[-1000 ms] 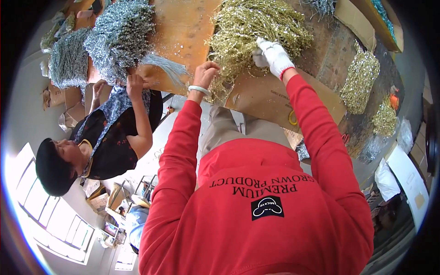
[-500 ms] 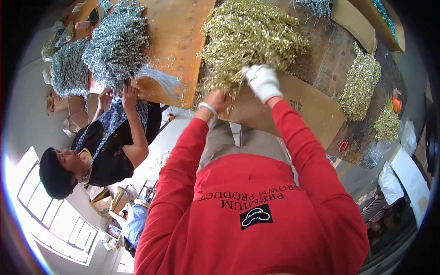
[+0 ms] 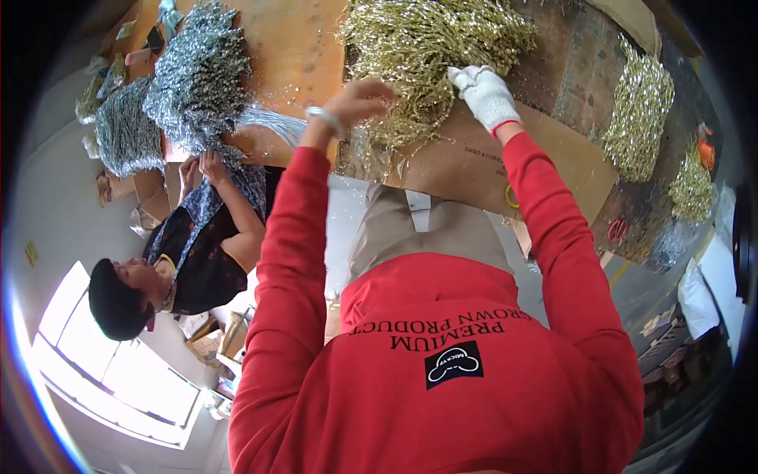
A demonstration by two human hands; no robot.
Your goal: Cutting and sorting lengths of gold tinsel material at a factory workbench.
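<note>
Head view looks down past a red sweatshirt (image 3: 442, 379) to a brown wooden table (image 3: 296, 47) strewn with glittering sprigs. The left hand (image 3: 359, 99), bare with a pale bracelet at the wrist, has its fingers curled and pinched into the near fringe of the gold tinsel heap (image 3: 430, 47), gripping a few strands. The right hand (image 3: 483, 93), in a white knit glove, rests on the same heap at its right flank, fingers bent down into the sprigs; whether it pinches any strand cannot be told. The heap lies at the middle of the table top and overhangs a flat sheet of brown cardboard (image 3: 505, 162), whose near edge juts past the table's edge toward the person's lap. Between the two forearms there is open space over the cardboard.

To the right, well apart from the gloved hand, two smaller gold bundles (image 3: 638, 103) (image 3: 691, 189) lie along the dark, worn part of the table, with bare wood between them and the main heap. To the left, a silver tinsel pile (image 3: 197, 75) sits at the table's left edge, and a second silver bundle (image 3: 126, 134) lies beyond it. A co-worker (image 3: 189, 253) in dark patterned clothing sits at that edge, both hands (image 3: 201, 166) raised against the underside of the silver pile. A strip of bare wood separates silver from gold.
</note>
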